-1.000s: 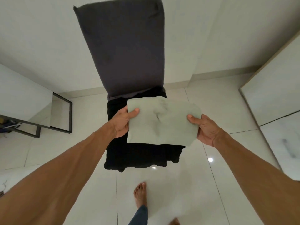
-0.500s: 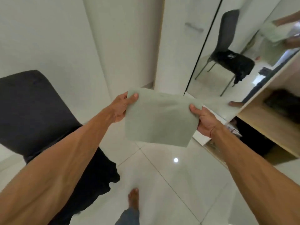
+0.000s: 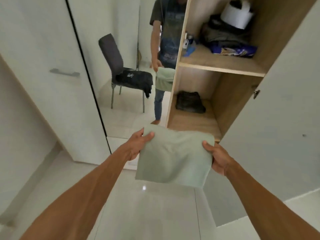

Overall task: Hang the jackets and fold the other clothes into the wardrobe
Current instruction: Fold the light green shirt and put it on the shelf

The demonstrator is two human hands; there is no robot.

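- Low in the centre of the head view, a folded pale green garment [image 3: 174, 158] is held flat in the air above the tiled floor [image 3: 147, 213], just in front of the open wardrobe [image 3: 230, 94].
- At the garment's left edge, the left hand [image 3: 138, 146] grips it, thumb on top and fingers beneath.
- At the garment's right edge, the right hand [image 3: 218, 160] grips it the same way, thumb pressed onto the cloth.
- Right of centre, the wardrobe's lower shelf [image 3: 194, 122] carries a dark folded garment [image 3: 189, 102] near its back wall.
- In the upper right of the frame, the upper shelf [image 3: 223, 64] holds a pile of dark and blue patterned clothes [image 3: 228, 44] with a white object [image 3: 236, 16] on top.
- Left of the wardrobe, a mirror panel [image 3: 124, 80] reflects a chair [image 3: 121, 70] with dark clothing draped over its seat, and the person holding the green garment.
- At the far right, the wardrobe's white door [image 3: 285, 104] stands open.
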